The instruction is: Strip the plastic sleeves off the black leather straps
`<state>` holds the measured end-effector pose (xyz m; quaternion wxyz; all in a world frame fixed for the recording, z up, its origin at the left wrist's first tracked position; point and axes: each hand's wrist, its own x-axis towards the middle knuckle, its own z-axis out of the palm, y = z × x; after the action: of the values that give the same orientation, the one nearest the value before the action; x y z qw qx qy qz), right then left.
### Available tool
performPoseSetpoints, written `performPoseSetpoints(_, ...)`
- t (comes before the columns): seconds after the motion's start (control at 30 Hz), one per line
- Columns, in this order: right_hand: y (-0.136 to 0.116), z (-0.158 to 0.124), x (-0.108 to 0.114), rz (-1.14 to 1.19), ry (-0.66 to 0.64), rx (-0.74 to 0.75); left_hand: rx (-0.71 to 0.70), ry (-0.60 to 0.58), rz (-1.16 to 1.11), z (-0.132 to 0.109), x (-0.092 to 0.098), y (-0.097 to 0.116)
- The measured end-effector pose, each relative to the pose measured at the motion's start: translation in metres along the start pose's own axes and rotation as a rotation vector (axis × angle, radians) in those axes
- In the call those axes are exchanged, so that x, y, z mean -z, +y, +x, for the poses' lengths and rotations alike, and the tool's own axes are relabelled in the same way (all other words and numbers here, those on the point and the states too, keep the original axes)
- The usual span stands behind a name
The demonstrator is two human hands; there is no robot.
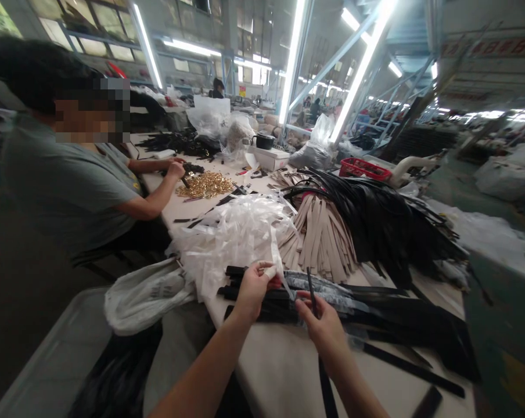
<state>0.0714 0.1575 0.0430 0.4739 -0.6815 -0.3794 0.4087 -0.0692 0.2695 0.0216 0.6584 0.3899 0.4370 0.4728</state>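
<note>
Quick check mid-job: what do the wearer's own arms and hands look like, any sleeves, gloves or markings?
The left forearm and right forearm are bare, with no sleeve, watch or cable visible. The left hand and right hand wear no full gloves. Small finger coverings or fine markings are too blurred to tell.

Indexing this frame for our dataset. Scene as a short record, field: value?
Left hand: grip closed on a thin white strip
Right hand: grip closed on a narrow black strap
Strip-to-strap link: cannot tell
Beneath hands: long black straps lying across a pale table
Beyond left hand: tangled heap of white strips
Beyond right hand: fanned beige straps, black strap pile
Far side: red plastic basket
Left: seated co-worker, hands beside gold-coloured metal pieces
</note>
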Motion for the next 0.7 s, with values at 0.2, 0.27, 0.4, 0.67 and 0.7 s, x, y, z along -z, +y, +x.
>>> performPoseSetpoints(0.2, 0.013, 0.006, -0.011, -0.254, 0.062, 0.152, 0.159, -0.066, -0.198, -0.024, 0.000, -0.026)
performPoseSetpoints(0.27, 0.016, 0.008, -0.013, -0.183, 0.055, 0.104, 0.188, -0.082, -0.255, -0.026, 0.001, -0.028)
performPoseSetpoints(0.4, 0.028, 0.009, -0.014, -0.029, -0.016, -0.033, 0.248, -0.142, -0.249, -0.030, 0.002, -0.032)
performPoseSetpoints(0.67, 0.057, -0.010, -0.016, 0.175, -0.163, -0.280, 0.331, -0.243, -0.093, -0.045, 0.005, -0.052)
performPoseSetpoints(0.7, 0.058, -0.013, -0.017, 0.168, -0.138, -0.272, 0.308, -0.214, -0.060, -0.046, 0.005, -0.055)
